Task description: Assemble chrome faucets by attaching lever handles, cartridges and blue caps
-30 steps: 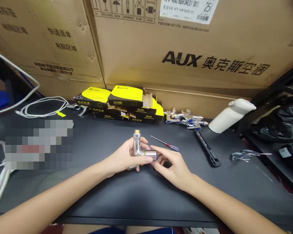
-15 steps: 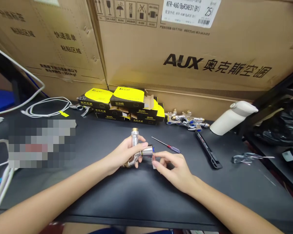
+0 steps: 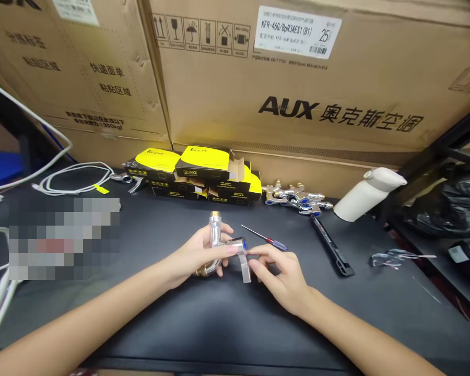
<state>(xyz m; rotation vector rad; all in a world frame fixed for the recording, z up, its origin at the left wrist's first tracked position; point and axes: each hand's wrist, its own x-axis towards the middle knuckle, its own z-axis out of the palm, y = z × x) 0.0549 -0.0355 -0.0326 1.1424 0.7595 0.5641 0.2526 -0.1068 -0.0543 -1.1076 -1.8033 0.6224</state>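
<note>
My left hand point(image 3: 199, 250) is wrapped round a chrome faucet point(image 3: 216, 232), its brass threaded end pointing up and away. The thumb lies along the barrel, which has a blue disc on its right end. From that end a flat lever handle point(image 3: 245, 269) hangs down toward me. My right hand point(image 3: 278, 271) is closed, with thumb and index fingertips at the right edge of the handle; whether a small part sits between them is hidden. Just beyond my right hand lies a screwdriver point(image 3: 276, 243) with a red and blue handle.
Yellow and black faucet boxes point(image 3: 203, 162) are stacked at the back. Beside them sit a pile of chrome faucets point(image 3: 297, 198), a black cutter-like tool point(image 3: 332, 245), a white bottle point(image 3: 366, 196) and a clear plastic bag point(image 3: 391, 257). White cable point(image 3: 70, 177) lies back left.
The faucet has turned in my left hand, so its lever handle now shows fully, hanging downward. My right fingertips have stayed close to the blue-capped end. The head view has tilted slightly up.
</note>
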